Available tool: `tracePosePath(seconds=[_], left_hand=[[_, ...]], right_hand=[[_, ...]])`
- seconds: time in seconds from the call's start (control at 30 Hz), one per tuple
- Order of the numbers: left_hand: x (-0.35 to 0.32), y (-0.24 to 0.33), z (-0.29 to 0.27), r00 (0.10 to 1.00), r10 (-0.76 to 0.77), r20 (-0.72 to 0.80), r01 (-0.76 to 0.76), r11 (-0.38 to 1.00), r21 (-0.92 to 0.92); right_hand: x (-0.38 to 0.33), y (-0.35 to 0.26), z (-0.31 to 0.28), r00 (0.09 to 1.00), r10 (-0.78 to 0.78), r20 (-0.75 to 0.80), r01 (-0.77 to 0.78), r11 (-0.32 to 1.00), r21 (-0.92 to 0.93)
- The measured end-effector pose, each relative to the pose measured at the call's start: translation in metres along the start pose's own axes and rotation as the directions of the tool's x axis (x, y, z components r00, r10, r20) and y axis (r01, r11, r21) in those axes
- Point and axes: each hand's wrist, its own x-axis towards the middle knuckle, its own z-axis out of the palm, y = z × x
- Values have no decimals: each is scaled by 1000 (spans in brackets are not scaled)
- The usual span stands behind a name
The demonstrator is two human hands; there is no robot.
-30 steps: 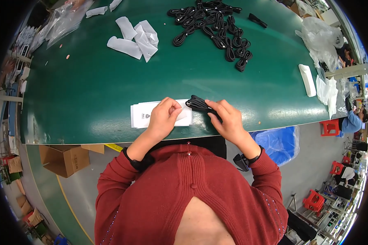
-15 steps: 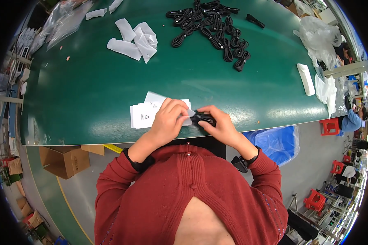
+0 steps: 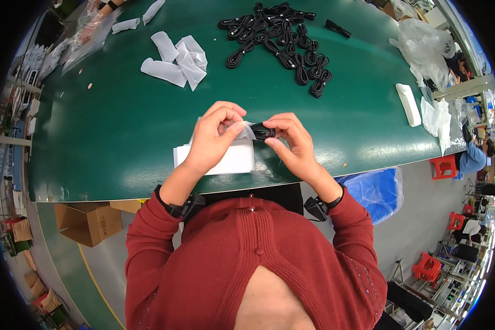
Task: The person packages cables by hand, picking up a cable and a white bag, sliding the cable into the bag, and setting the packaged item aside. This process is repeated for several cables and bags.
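Both hands now lifted off the green surface [image 3: 121,143]: right hand [image 3: 291,140] pinches the coiled black cable [image 3: 263,132], feeding it into the clear bag [image 3: 242,131] gripped by left hand [image 3: 212,137]; bagging underway

Green worktable [image 3: 121,137] spanning ten to two o'clock, grey floor [image 3: 412,220], red stools [image 3: 443,165] at four o'clock, cardboard box [image 3: 88,223] at eight o'clock

The smooth, matt green desk [image 3: 121,137] carries a flat stack of white paper-like sleeves [image 3: 225,160]. The small clear bag [image 3: 246,131] looks thin, glossy plastic; the coiled black cable [image 3: 264,132] looks matt, rubbery.
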Motion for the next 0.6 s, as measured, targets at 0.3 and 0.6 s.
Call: tracePosePath(seconds=[0.3, 0.6], left_hand=[[25, 3, -8, 998, -37, 49, 53, 927, -372], [56, 13, -56, 853, 304, -424, -243, 951, 192]], right_hand=[[28, -2, -12, 981, -177, -82, 157, 966, -205], [41, 91, -117, 984, -20, -175, -170, 152, -974]])
